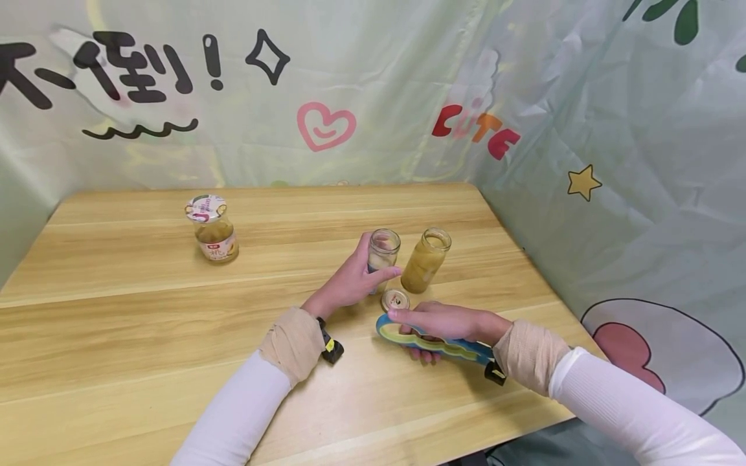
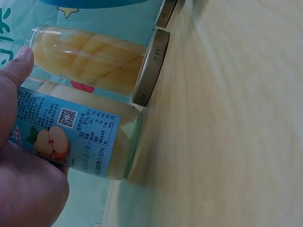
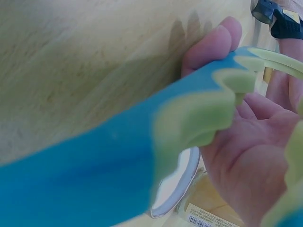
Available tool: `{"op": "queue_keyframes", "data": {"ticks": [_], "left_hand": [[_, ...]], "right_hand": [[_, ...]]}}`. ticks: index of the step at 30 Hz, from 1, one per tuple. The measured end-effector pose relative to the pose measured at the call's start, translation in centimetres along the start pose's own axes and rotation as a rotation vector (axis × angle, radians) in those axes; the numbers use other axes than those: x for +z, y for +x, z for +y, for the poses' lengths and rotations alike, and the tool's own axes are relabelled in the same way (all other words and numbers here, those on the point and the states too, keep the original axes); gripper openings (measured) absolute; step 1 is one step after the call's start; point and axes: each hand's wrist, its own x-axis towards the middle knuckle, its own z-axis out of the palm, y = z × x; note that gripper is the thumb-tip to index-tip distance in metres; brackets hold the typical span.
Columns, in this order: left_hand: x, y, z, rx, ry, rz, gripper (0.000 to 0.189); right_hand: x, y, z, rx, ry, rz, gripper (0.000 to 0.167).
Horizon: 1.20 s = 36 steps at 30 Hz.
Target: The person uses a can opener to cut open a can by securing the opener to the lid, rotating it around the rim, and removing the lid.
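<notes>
My left hand grips a lidless glass jar with a blue label showing apples, upright on the table. In my right hand is a blue and green jar opener with scalloped inner edges; my fingers curl round one of its handles. Just beyond the opener's looped end lies a round metal lid, close to the gripped jar. Two lid rims show in the left wrist view, the nearer lid beside the jar's base. Right of the gripped jar stands another lidless jar with yellowish fruit.
A jar with a patterned lid stands apart on the left side of the wooden table. Printed fabric hangs behind the table and along its right side.
</notes>
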Motion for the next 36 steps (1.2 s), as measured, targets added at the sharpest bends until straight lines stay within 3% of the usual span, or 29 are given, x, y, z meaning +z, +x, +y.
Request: {"op": "queue_keyframes", "data": {"ticks": [12, 22, 27, 36], "left_hand": [[-0.1, -0.1, 0.1, -0.024, 0.037, 0.014, 0.063], [-0.2, -0.1, 0.3, -0.055, 0.046, -0.009, 0.070], [-0.4, 0.1, 0.5, -0.047, 0.101, -0.004, 0.070], [-0.5, -0.2, 1.1, -0.093, 0.154, 0.003, 0.101]], "right_hand": [[0.1, 0.1, 0.4, -0.052, -0.006, 0.011, 0.070], [0.2, -0.1, 0.5, -0.069, -0.071, 0.027, 0.067], [0.4, -0.2, 0.3, -0.083, -0.129, 0.063, 0.065], [1.1, -0.4, 0.1, -0.127, -0.182, 0.057, 0.057]]}}
